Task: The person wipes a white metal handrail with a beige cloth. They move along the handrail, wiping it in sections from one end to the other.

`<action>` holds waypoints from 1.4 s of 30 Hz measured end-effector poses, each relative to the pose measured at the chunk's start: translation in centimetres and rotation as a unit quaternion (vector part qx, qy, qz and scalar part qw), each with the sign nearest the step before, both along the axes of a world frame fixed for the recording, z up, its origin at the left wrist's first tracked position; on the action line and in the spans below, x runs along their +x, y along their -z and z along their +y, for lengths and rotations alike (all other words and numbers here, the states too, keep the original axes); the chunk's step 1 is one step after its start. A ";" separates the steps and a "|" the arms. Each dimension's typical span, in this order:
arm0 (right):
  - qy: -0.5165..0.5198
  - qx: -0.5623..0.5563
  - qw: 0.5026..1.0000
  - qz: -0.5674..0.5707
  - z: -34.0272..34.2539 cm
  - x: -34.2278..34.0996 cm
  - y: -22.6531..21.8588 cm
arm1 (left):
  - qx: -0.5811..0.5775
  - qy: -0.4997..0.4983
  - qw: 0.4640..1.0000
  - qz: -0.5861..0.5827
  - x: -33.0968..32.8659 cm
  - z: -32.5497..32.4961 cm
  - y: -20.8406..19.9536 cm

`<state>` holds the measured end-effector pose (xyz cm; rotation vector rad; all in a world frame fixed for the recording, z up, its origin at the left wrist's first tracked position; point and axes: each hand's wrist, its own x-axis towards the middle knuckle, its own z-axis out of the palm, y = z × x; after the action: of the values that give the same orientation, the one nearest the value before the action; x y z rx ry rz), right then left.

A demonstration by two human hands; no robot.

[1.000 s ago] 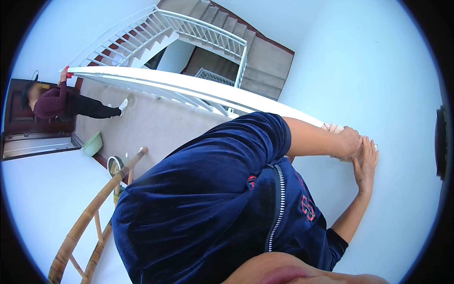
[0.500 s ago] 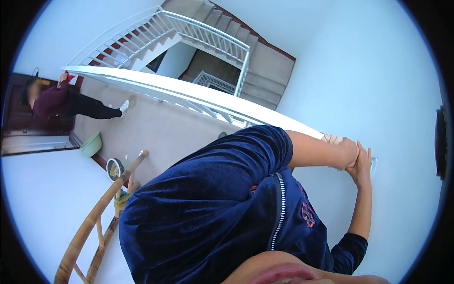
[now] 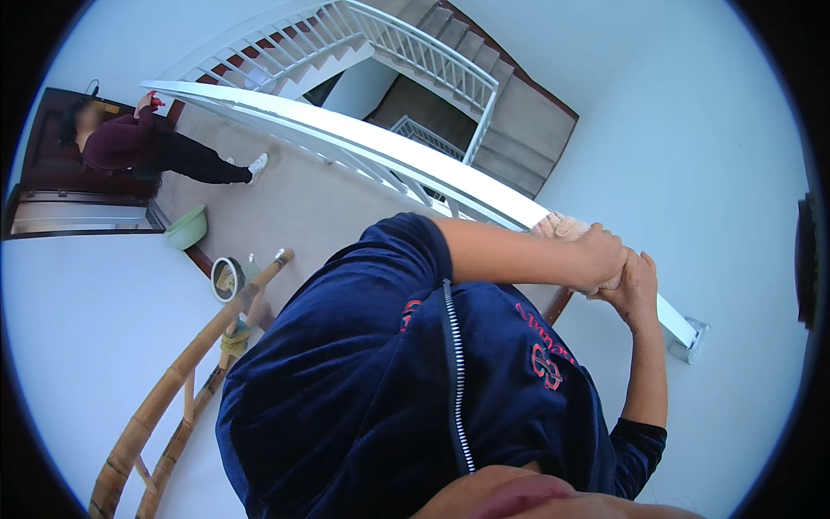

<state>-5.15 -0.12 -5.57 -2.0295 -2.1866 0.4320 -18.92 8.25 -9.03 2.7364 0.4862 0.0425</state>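
Observation:
A pinkish-beige cloth (image 3: 558, 227) is wrapped over the white handrail (image 3: 415, 164) near its right end. My left hand (image 3: 598, 259) grips the cloth from above, its bare forearm reaching across from the left. Just beside it, touching, my right hand (image 3: 635, 290) is closed around the same cloth and rail, fingers curled. Part of the cloth shows between and below the two hands. The rail's underside is hidden by my hands.
The rail ends at a wall bracket (image 3: 690, 340). Stairs (image 3: 510, 160) lie beyond the railing. A bamboo ladder (image 3: 164, 389) leans at lower left, near a bucket (image 3: 227, 278) and a green basin (image 3: 187, 227). Another person (image 3: 121, 147) stands far left, holding something red (image 3: 156, 100).
Both hands and the cloth have slid left along the rail, baring more rail and the wall bracket on the right. My view has shifted slightly; the other person's hand is still near the rail.

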 end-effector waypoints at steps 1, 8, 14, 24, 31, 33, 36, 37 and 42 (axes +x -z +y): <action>-0.002 0.024 1.000 -0.007 0.5 -1.2 0.3 | 0.001 -0.014 1.000 -0.016 -1.4 0.4 0.1; -0.060 0.039 0.996 -0.047 4.9 -7.5 2.0 | 0.039 -0.079 0.996 -0.022 -10.2 3.0 -0.3; -0.101 0.049 0.993 -0.033 8.1 -12.5 2.7 | 0.077 -0.077 0.994 -0.015 -16.0 5.7 -0.9; -0.155 0.018 0.987 -0.024 13.8 -20.8 2.8 | 0.029 -0.086 0.996 -0.003 -25.3 10.4 -2.0; -0.181 -0.051 0.982 -0.001 16.5 -25.4 1.7 | 0.041 -0.118 0.992 0.017 -29.3 12.0 -2.9; -0.195 -0.032 0.980 0.005 17.3 -26.9 1.9 | 0.028 -0.128 0.991 0.033 -30.8 12.6 -3.3; -0.211 0.028 0.977 -0.001 17.1 -27.1 2.4 | 0.028 -0.148 0.988 0.038 -31.9 13.0 -3.3; -0.211 0.041 0.977 0.007 16.5 -26.1 2.5 | 0.039 -0.130 0.991 0.011 -31.9 13.1 -3.2; -0.134 0.233 0.951 0.151 9.8 -13.8 2.0 | 0.062 -0.085 0.994 0.016 -31.2 13.5 -2.6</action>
<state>-18.91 9.64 -7.53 -1.3388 -2.1230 0.2048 -50.13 21.73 -6.42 2.8124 0.7474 0.0752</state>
